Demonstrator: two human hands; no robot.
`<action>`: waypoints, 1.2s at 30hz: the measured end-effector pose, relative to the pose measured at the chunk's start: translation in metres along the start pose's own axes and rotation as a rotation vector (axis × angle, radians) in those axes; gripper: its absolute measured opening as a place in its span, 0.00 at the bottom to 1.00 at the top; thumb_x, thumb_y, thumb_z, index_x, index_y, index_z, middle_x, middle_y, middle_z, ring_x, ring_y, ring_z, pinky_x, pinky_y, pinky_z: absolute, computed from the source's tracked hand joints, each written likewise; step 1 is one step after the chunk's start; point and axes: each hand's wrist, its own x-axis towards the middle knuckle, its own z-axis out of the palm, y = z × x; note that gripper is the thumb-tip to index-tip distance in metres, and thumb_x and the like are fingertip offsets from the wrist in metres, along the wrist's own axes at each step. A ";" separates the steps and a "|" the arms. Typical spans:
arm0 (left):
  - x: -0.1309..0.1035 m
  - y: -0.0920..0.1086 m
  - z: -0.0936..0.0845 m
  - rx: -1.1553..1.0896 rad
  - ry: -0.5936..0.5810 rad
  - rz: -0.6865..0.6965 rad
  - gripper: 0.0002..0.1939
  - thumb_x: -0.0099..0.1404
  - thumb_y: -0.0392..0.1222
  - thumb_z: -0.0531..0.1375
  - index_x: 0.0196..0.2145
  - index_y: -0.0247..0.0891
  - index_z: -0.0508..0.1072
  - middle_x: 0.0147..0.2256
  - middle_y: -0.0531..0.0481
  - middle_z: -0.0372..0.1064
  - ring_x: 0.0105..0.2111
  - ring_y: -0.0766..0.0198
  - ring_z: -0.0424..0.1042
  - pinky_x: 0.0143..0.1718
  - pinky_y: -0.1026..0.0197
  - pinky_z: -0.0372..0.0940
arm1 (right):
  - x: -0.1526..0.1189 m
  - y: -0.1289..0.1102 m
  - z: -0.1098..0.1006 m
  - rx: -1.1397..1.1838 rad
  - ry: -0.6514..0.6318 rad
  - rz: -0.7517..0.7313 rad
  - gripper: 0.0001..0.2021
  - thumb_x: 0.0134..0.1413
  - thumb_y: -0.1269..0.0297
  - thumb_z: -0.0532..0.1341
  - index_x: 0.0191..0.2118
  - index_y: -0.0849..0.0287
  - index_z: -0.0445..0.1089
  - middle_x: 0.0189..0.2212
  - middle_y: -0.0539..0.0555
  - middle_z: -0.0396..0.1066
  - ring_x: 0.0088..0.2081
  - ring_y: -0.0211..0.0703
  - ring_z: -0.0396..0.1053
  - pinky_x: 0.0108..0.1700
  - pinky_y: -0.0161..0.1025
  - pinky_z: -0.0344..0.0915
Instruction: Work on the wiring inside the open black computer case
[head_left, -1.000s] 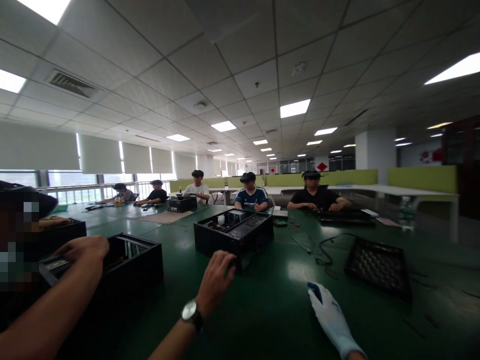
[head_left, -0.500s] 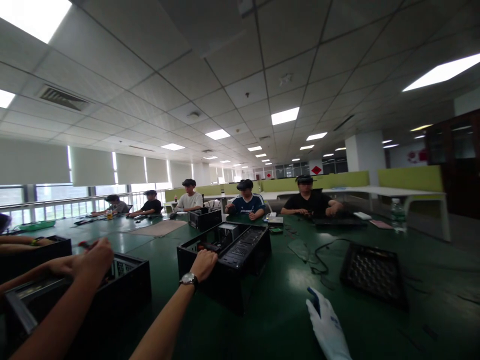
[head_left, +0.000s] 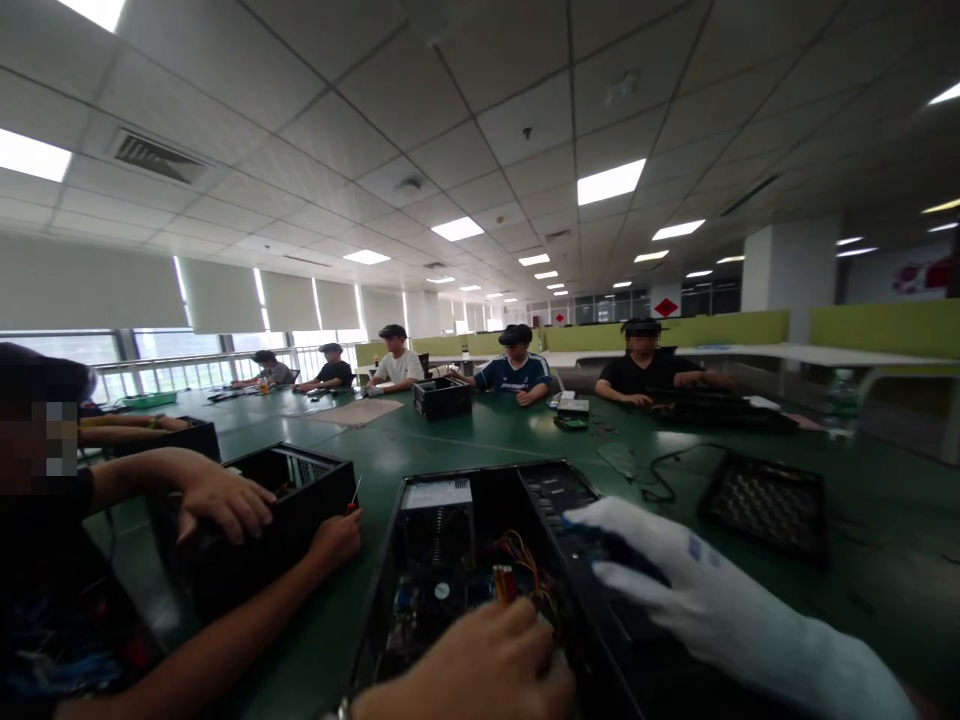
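An open black computer case (head_left: pixel 536 470) lies before me, with a silver power supply (head_left: pixel 437 497), a fan and a circuit board inside. My bare left hand (head_left: pixel 480 660), a watch at its wrist, reaches into the case from below. Its fingers are closed round a bundle of coloured cables (head_left: pixel 504 583), whose light connector ends stick up. Thin red and yellow wires run just beyond. Over the right part of the case is my right hand (head_left: pixel 675 570) in a white glove, thumb and fingers apart, nothing seen between them. Its fingertips are near the drive bay cover (head_left: pixel 555 492).
At left, a person's hand (head_left: pixel 225 495) rests on another black case (head_left: pixel 285 550); their other hand has a red screwdriver (head_left: pixel 352 503). A black panel (head_left: pixel 765 508), a cable (head_left: pixel 660 470) and a bottle (head_left: pixel 841 402) are at right. People sit across the green table (head_left: pixel 352 455).
The case now appears nearer and turned. My left hand has gone from its edge to the cables inside; my right hand has come from the table up over the case. The view has shifted left.
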 end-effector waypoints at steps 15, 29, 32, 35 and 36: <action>-0.009 -0.095 0.012 0.048 -0.778 -0.365 0.54 0.43 0.60 0.74 0.63 0.40 0.62 0.54 0.32 0.71 0.49 0.32 0.75 0.44 0.40 0.73 | 0.053 -0.034 0.112 -1.078 -0.839 -0.442 0.15 0.58 0.64 0.65 0.50 0.62 0.73 0.47 0.66 0.75 0.47 0.64 0.75 0.43 0.57 0.72; -0.058 -0.077 -0.057 0.083 -0.443 -0.266 0.37 0.50 0.48 0.72 0.54 0.37 0.64 0.46 0.40 0.75 0.43 0.45 0.77 0.41 0.52 0.74 | 0.073 0.010 0.222 -0.804 -1.181 -0.507 0.28 0.46 0.74 0.67 0.56 0.53 0.73 0.54 0.53 0.75 0.54 0.50 0.73 0.55 0.40 0.67; -0.052 -0.078 -0.053 0.064 -0.478 -0.294 0.38 0.49 0.49 0.73 0.54 0.37 0.65 0.45 0.39 0.75 0.43 0.43 0.77 0.40 0.51 0.74 | 0.081 0.001 0.202 -0.915 -1.163 -0.466 0.21 0.43 0.74 0.69 0.48 0.60 0.77 0.45 0.62 0.79 0.45 0.59 0.77 0.44 0.47 0.73; -0.032 -0.079 -0.041 0.077 -0.515 -0.302 0.41 0.47 0.51 0.74 0.55 0.36 0.65 0.46 0.36 0.76 0.43 0.40 0.78 0.40 0.47 0.74 | 0.090 -0.016 0.155 -0.998 -1.029 -0.427 0.17 0.48 0.74 0.67 0.47 0.63 0.77 0.43 0.67 0.78 0.41 0.64 0.77 0.37 0.51 0.72; -0.023 -0.079 -0.034 0.080 -0.528 -0.306 0.43 0.47 0.52 0.74 0.56 0.35 0.65 0.47 0.35 0.75 0.44 0.39 0.77 0.41 0.47 0.74 | 0.090 -0.022 0.134 -1.005 -0.975 -0.428 0.18 0.51 0.73 0.65 0.50 0.62 0.75 0.45 0.68 0.76 0.42 0.63 0.77 0.38 0.51 0.72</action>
